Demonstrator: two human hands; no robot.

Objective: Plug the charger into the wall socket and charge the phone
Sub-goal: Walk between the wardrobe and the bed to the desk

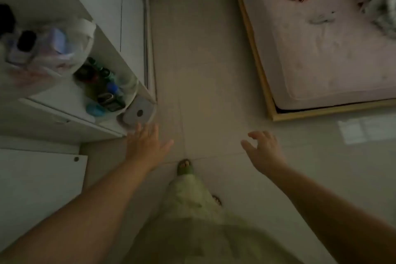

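Both of my hands are stretched out over a tiled floor in a dim, blurred room. My left hand (145,146) is flat with its fingers spread, just below the corner of a white shelf unit (120,45). My right hand (264,149) hangs with its fingers loosely curled and apart. Neither hand holds anything. No charger, phone or wall socket can be made out in this view.
The shelf unit at left carries a plastic bag (64,49), several small bottles (102,88) and a round white box (139,112). A bed (332,60) with a pink sheet and wooden frame stands at right. Tiled floor (203,70) runs between them; my feet are below.
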